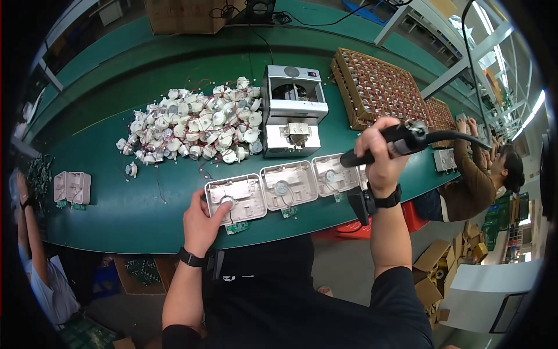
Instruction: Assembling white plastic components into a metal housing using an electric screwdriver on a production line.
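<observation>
Left hand (202, 224) presses fingertips on the small round motor (226, 202) seated in the leftmost white housing (235, 199), at 6 o'clock on the green bench (116, 209). Right hand (381, 157) is closed around a black powered screwdriver (386, 145), raised at 3 o'clock. Risk: driver descending onto fingertips, or motor shifting off-seat under uneven pressure.

Three white housings (289, 185) in row at front edge; two more (72, 187) at left; two brown trays (378, 87).

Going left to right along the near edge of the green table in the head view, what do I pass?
Pale pink plastic housing → left hand on first white plastic housing → second white housing → third white housing → right hand gripping black electric screwdriver.
</observation>
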The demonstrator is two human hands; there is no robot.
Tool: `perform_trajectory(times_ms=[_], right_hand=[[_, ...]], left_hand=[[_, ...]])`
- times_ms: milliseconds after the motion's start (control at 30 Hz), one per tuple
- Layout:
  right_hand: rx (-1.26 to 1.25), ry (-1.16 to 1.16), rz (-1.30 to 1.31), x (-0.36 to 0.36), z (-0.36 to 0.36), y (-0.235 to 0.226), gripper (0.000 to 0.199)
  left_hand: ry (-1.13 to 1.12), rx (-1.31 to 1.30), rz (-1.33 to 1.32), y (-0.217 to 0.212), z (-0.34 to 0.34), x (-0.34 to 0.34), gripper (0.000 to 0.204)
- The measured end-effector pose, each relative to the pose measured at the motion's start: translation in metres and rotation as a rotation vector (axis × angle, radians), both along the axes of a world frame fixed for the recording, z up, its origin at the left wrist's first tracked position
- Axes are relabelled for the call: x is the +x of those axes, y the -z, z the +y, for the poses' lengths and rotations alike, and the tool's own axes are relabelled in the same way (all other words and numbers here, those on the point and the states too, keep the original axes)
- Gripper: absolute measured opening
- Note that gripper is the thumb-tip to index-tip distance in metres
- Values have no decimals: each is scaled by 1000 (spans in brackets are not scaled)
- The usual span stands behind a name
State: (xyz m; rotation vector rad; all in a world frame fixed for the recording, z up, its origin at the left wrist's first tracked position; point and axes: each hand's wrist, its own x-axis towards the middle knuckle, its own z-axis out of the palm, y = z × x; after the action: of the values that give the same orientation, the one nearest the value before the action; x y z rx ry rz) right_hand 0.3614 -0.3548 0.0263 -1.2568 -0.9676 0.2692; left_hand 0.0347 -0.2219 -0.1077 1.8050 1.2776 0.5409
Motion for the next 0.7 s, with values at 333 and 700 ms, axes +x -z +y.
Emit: perform_trajectory(times_ms=[333, 700], right_hand=[[167, -63, 19, -18, 82, -20, 8], [80, -121, 199, -71, 18, 1, 14]], left_hand=[[74, 4, 84, -2, 3, 9, 78], [74, -13, 73, -5, 7, 7, 79]])
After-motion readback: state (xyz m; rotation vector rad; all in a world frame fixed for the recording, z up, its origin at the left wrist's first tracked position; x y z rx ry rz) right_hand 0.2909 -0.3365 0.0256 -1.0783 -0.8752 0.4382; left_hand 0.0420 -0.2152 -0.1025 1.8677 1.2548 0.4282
